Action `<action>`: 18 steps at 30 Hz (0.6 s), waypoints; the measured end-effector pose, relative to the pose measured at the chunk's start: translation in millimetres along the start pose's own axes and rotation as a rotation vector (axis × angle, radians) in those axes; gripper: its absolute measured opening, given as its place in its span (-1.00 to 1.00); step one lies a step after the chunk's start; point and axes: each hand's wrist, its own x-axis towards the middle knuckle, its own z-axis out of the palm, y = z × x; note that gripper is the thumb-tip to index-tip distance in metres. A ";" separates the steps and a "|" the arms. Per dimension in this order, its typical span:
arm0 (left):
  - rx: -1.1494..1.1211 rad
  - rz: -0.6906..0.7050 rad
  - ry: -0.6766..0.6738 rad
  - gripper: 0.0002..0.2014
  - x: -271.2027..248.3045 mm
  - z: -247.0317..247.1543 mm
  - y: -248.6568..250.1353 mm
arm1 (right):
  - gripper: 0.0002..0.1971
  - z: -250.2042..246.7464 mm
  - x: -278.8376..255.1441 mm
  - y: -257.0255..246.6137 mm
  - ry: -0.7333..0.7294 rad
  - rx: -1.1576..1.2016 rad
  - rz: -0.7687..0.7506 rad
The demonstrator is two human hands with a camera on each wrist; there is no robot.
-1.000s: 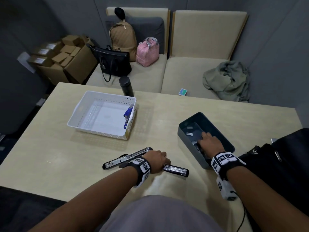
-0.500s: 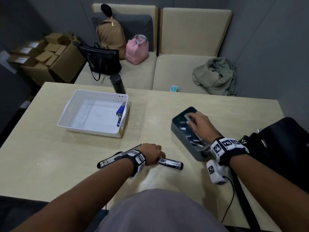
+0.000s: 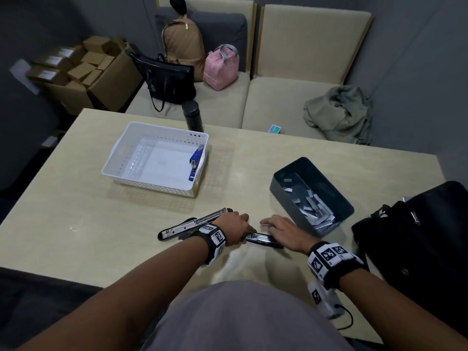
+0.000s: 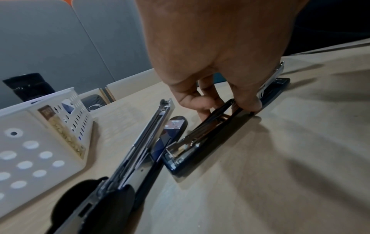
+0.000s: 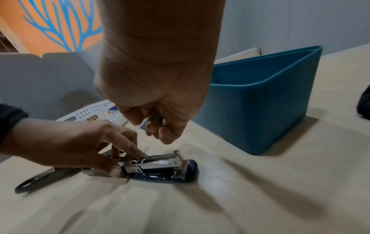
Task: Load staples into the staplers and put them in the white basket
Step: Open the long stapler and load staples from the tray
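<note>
Left hand (image 3: 234, 228) grips opened stapler (image 3: 263, 239) on table (image 3: 76, 224), lid swung back flat. Right hand (image 5: 158, 110), just above stapler, pinches staple strip (image 5: 153, 120). White basket (image 3: 141, 138) beyond, blue stapler (image 3: 195, 160) inside. Teal bin (image 3: 283, 188) holds staples.

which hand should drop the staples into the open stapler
Right. The right hand already pinches a staple strip just above the open stapler, while the left hand is busy holding it on the table.
</note>
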 end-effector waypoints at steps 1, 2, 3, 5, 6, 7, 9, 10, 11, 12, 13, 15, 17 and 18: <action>0.002 0.001 0.000 -0.62 -0.1 -0.2 -0.1 | -0.63 1.9 -1.2 2.5 -0.022 -0.009 0.016; 0.003 0.004 -0.001 -0.62 0.2 -0.3 -0.4 | -0.64 4.3 -1.9 5.9 -0.025 -0.014 0.020; 0.003 0.005 -0.003 -0.61 0.5 0.0 -0.5 | -0.65 7.1 -2.1 10.5 -0.014 -0.027 0.015; 0.002 0.006 -0.010 -0.59 0.9 0.3 -0.5 | -0.70 12.3 -2.3 19.7 0.032 -0.062 0.003; 0.003 0.008 -0.014 -0.59 1.3 0.2 -0.6 | -0.73 14.7 -2.3 23.7 0.050 -0.074 -0.003; 0.005 0.011 -0.018 -0.59 1.7 -0.1 -0.7 | -0.75 16.2 -3.4 25.6 0.066 -0.087 -0.010; 0.016 0.014 -0.022 -0.59 2.0 -0.7 -0.2 | -0.78 18.9 -6.0 26.5 0.098 -0.122 -0.030; 0.020 0.016 -0.021 -0.59 1.9 -1.1 -0.1 | -0.78 20.5 -7.2 25.9 0.125 -0.141 -0.042; 0.028 0.019 -0.023 -0.60 1.9 -1.3 -0.1 | -0.77 21.5 -8.9 24.1 0.157 -0.152 -0.045; 0.036 0.020 -0.025 -0.60 2.0 -1.3 -0.1 | -0.73 22.7 -10.1 23.0 0.190 -0.160 -0.046; 0.040 0.020 -0.025 -0.60 2.4 -1.2 -0.1 | -0.68 22.7 -11.3 20.3 0.214 -0.180 -0.045; 0.044 0.017 -0.028 -0.60 2.6 -1.1 0.4 | -0.67 23.2 -11.9 15.4 0.251 -0.252 -0.066; 0.050 0.008 -0.031 -0.61 2.5 -1.0 1.1 | -0.80 24.6 -11.0 10.8 0.269 -0.307 -0.093; 0.055 0.006 -0.029 -0.61 2.5 -0.8 1.4 | -0.85 26.2 -10.0 9.5 0.273 -0.324 -0.101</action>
